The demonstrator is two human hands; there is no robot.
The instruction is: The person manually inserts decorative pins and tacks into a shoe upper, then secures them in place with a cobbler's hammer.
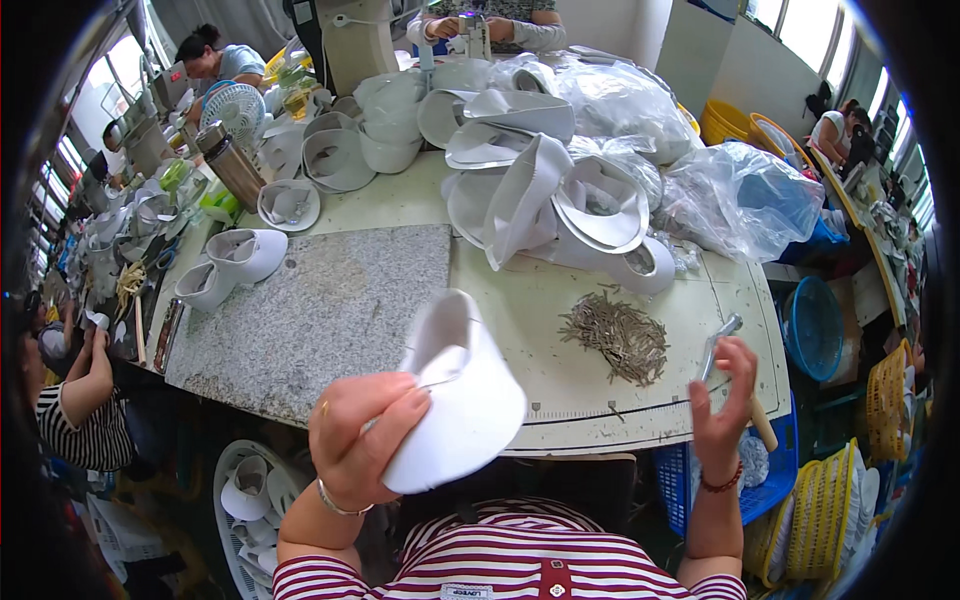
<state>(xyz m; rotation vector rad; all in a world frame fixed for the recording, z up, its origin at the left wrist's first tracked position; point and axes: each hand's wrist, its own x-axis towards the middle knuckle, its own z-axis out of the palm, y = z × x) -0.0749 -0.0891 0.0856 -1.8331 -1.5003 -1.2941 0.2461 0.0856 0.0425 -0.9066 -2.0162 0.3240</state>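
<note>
My left hand (362,432) grips a white sun visor (468,415) by its edge, with the thumb and fingers pinched on the band. It is held up in front of my body, above the table's near edge. My right hand (722,410) is raised at the right edge of the table, fingers apart and curved, with nothing seen in it. Just beyond those fingers lies a metal tool (722,335). A wooden handle (763,425) shows behind the hand; whether the two join is hidden. Left of this hand sits a pile of small thin metal pieces (615,338).
A grey stone slab (320,300) covers the table's left part, two visors (247,254) at its far corner. Stacked visors (530,190) and plastic bags (735,195) crowd the back. A blue basket (785,470) stands below right, a white basket (228,500) below left. Co-workers sit around.
</note>
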